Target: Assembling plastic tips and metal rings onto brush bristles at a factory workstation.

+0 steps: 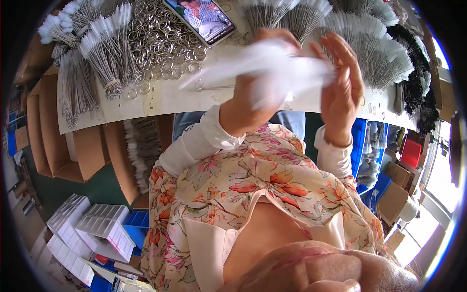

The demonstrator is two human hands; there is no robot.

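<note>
My left hand is above the table's near edge, closed around a pale white thing that is smeared by motion. Its kind cannot be made out, and it hides part of my left fingers. To its right, my right hand is raised with fingers stretched out and spread. The right palm faces the white thing; whether they touch is unclear. Beyond my hands stand bundles of thin wire brushes with white bristles.
On the white table lie a heap of metal rings, a phone and more brush bundles at left. Black-bristled brushes hang over the right edge. Cardboard boxes and a blue bin stand below.
</note>
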